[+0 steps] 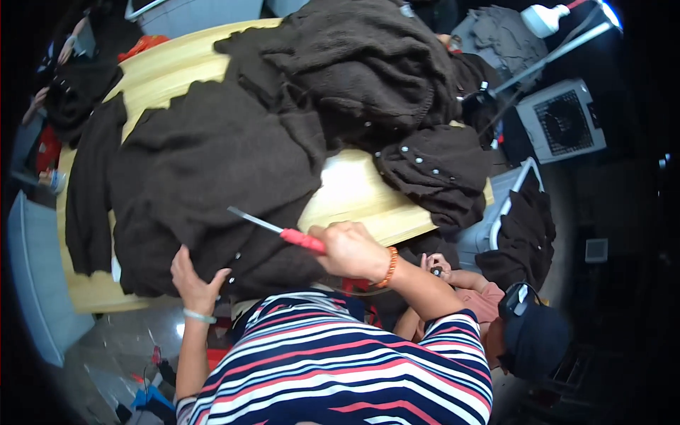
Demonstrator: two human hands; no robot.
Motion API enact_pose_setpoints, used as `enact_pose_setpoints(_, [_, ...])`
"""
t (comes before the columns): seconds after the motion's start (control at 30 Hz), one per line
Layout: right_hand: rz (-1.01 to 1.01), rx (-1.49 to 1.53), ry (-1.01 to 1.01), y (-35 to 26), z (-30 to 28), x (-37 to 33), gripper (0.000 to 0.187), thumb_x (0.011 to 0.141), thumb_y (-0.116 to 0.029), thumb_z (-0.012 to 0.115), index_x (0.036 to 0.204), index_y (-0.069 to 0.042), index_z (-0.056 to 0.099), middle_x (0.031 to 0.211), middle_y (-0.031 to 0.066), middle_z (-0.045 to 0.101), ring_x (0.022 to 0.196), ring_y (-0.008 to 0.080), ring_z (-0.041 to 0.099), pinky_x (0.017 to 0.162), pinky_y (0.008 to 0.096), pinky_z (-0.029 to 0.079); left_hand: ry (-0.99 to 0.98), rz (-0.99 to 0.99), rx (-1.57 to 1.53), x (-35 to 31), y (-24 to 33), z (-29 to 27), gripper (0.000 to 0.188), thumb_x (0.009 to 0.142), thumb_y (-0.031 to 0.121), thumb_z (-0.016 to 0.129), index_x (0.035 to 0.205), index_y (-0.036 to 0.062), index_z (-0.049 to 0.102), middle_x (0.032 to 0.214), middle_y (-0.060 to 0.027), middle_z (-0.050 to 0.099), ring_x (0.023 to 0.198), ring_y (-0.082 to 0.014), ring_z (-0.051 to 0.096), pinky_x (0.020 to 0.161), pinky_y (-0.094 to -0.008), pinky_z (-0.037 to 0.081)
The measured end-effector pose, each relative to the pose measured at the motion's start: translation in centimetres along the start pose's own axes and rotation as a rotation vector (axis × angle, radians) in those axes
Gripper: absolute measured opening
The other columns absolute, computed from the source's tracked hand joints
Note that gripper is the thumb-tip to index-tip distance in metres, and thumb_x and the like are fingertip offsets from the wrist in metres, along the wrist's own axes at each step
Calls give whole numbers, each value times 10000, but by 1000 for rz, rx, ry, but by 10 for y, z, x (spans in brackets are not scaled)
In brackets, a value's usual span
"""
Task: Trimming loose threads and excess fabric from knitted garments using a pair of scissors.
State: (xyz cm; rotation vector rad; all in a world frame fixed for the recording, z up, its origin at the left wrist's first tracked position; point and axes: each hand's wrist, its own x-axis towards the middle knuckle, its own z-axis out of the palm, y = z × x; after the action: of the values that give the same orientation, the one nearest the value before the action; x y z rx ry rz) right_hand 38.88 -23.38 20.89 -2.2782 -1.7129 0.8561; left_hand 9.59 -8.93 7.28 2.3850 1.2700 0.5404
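A dark brown knit garment (212,156) with shiny buttons lies spread across the table in front of me. My left hand (195,285) rests at its near edge, fingers spread, with the thumb beside two buttons. In my right hand (354,249) is a red-handled tool with a thin metal shaft (301,239). The shaft points left and away from me, over the cloth. Whether its tip touches the garment I cannot tell.
Brown knitwear is heaped on the far side of the wooden table (354,188), and a folded buttoned garment (435,173) lies to the right. A person in a dark cap (535,336) sits close at my right. A lamp bulb (544,20) hangs far right.
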Motion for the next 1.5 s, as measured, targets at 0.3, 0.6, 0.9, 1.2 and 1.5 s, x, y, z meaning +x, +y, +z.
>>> enact_pose_setpoints(0.3, [63,49,98,17,-2,-1,152,847,-196,655,914,-62,629,743,210,642,757,419,634,700,475,489,-179,57,-12,45,15,-2,676,751,-9,692,1374,67,439,1135,-186,591,940,-402,609,764,-444,518])
enact_pose_setpoints(0.6, [16,4,101,27,13,4,153,864,-214,646,895,-70,606,730,199,633,737,386,633,710,479,495,-224,301,191,74,19,-81,665,670,336,831,1168,6,540,934,-150,569,882,-321,612,759,-411,482])
enact_pose_setpoints(0.9, [-67,201,260,14,43,33,163,792,-166,620,930,-86,590,785,177,639,768,376,637,692,483,509,-122,419,297,66,-27,-85,214,661,33,665,865,34,600,870,-188,602,846,-400,595,747,-477,494])
enact_pose_setpoints(1.2, [28,303,389,-7,68,8,114,820,-122,607,899,-71,543,820,111,630,821,328,606,728,452,491,-418,472,175,120,3,-106,389,677,65,754,1012,8,563,1231,-198,534,1146,-380,512,968,-430,432])
enact_pose_setpoints(1.5, [448,385,522,8,77,-84,165,836,-137,633,991,-94,600,789,143,626,789,328,629,687,446,502,-873,264,-615,117,125,45,416,829,60,722,1221,35,585,1102,-55,607,887,-91,599,765,-231,522])
